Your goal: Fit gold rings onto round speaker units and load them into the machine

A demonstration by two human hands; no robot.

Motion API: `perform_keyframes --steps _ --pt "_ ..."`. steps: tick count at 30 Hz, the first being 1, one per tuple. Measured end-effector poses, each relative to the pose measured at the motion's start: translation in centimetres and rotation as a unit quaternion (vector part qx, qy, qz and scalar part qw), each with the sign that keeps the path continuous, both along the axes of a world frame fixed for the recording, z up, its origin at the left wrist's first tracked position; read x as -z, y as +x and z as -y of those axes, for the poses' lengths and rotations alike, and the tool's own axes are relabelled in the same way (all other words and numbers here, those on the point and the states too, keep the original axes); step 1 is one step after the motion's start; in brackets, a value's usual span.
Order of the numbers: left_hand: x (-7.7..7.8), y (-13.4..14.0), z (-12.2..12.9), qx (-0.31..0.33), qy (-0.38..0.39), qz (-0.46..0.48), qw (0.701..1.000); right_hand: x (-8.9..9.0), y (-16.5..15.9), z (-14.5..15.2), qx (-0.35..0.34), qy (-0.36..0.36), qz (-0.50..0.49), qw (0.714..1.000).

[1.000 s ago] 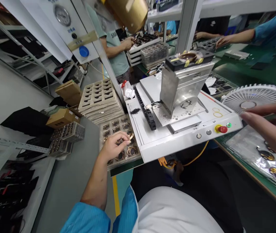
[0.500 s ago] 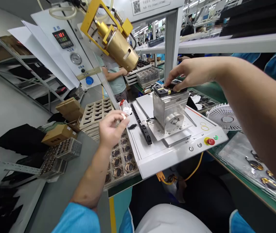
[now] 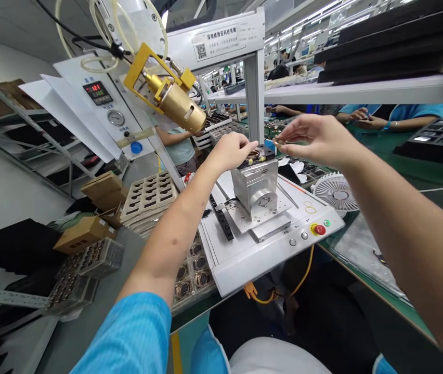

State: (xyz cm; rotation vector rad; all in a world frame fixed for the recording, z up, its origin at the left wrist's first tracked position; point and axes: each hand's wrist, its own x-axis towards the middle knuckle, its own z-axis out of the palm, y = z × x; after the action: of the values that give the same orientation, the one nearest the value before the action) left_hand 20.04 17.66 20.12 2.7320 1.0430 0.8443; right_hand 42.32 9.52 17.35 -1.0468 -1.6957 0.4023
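Note:
My left hand reaches over the metal fixture block, its fingers pinched together at the black holder on top. Beside those fingertips a round, ring-like part sits in the holder, with small yellow pads around it. Whether the pinch holds anything is hidden. To the right of the holder and a little above it, my right hand is raised with thumb and forefinger closed on a small thin brownish piece, too small to name.
A gold dispensing head hangs at the upper left. Trays of round watch parts lie left of the white machine base. A white fan and a red stop button are at the right. Co-workers sit beyond.
My left hand has moved up and right from beside the machine to the holder; the small white thing in it no longer shows. My right hand has lifted off the holder toward the right.

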Motion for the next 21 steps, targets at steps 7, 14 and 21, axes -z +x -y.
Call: perform_keyframes --steps 7,14,21 --pt "1.2 -2.9 1.4 0.119 -0.016 0.009 0.993 9.6 5.9 10.5 0.057 -0.044 -0.090 0.993" --pt "2.7 -0.7 3.9 -0.004 0.071 -0.042 0.997 20.3 7.3 14.9 0.157 -0.204 -0.171 0.951" --pt "2.6 0.9 5.2 -0.064 0.054 -0.116 0.990 23.0 6.6 15.4 0.168 -0.277 -0.187 0.927"
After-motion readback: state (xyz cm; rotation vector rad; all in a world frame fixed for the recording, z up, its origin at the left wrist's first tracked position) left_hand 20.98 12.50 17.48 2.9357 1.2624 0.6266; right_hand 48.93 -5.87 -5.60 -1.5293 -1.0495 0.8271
